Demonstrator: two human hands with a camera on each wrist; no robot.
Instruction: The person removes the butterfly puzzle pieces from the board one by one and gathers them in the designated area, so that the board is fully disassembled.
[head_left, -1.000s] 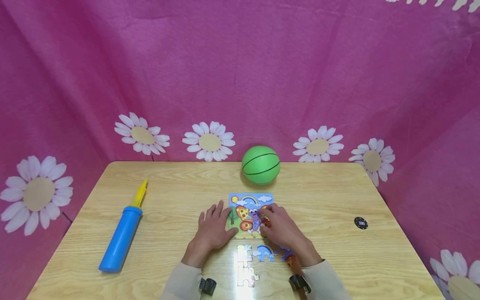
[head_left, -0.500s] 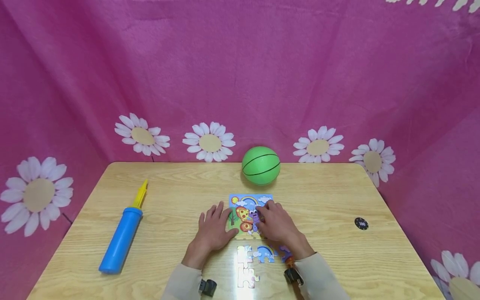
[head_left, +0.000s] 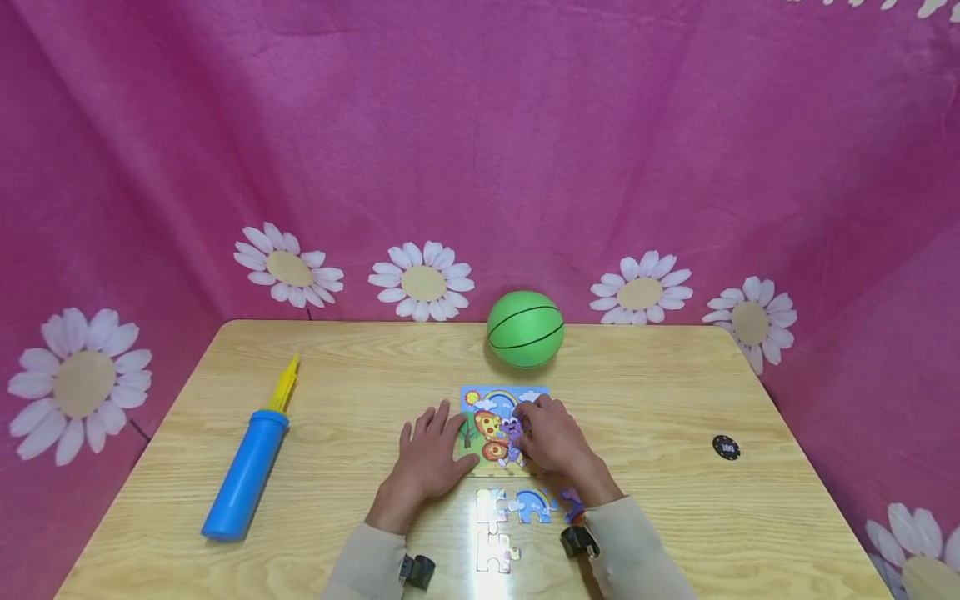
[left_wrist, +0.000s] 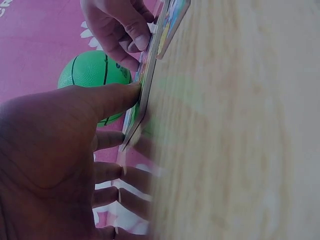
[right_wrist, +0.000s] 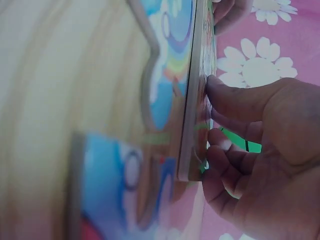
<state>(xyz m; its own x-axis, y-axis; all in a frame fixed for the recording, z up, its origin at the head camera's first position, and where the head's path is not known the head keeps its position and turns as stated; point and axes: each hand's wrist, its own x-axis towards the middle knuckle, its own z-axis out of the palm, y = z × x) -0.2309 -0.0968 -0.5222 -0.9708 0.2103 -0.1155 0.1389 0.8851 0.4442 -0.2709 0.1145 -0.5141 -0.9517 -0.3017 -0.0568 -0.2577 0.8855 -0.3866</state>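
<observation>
A jigsaw puzzle with a butterfly, sun and rainbow lies flat at the middle of the table. My left hand steadies its left side, thumb on the face and the other fingers stretched along the edge and table. Over the right half, my right hand curls its thumb and fingertips down onto the puzzle, by the purple butterfly body. That hand hides the right wing. Several loose puzzle pieces lie just in front, among them a rainbow piece and a glare-lit piece.
Behind the puzzle sits a green ball with black lines. A blue hand pump with a yellow nozzle lies at the left. To the right is a black 100 chip. A pink flowered cloth hangs round the wooden table.
My right hand has shifted slightly left over the puzzle, its fingertips now nearer the butterfly's body. The left hand stays in place. The head view has tilted very slightly.
</observation>
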